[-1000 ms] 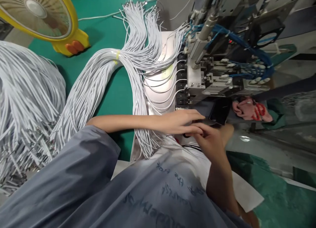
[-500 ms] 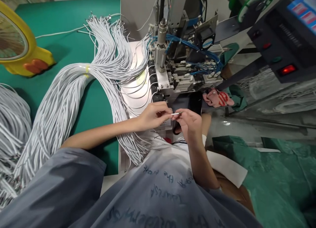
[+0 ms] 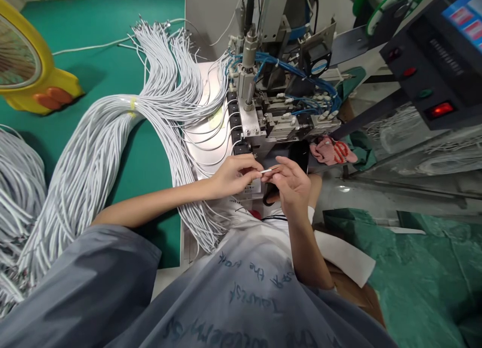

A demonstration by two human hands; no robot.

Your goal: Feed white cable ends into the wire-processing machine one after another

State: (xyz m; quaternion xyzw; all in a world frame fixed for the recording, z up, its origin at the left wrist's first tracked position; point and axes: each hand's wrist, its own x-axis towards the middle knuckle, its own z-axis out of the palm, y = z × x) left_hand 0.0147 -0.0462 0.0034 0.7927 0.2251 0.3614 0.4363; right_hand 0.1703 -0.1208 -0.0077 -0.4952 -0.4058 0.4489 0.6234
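My left hand [image 3: 239,176] pinches a thin white cable [image 3: 266,170] between thumb and fingertips, close to its end. The cable's short tip points right, into the fingers of my right hand [image 3: 294,185]. Those fingers are bent around the tip and touch it, with the index finger lifted a little above; part of the tip is hidden there. Just beyond both hands stands a machine [image 3: 250,119] with metal cylinders and blue air tubes. White cables run into a row of black blocks [image 3: 235,121] on its left side.
A large bundle of white cables [image 3: 86,152] lies across the green table [image 3: 158,9], tied with yellow tape [image 3: 132,104]. A yellow fan [image 3: 45,72] stands at left. At upper right are a control box [image 3: 433,62] and a green spool [image 3: 380,6]. A pink cloth [image 3: 327,150] lies behind my right hand.
My right hand's fingers have loosened and spread somewhat around the cable tip, the index finger rising. My left hand keeps its pinch in nearly the same place.
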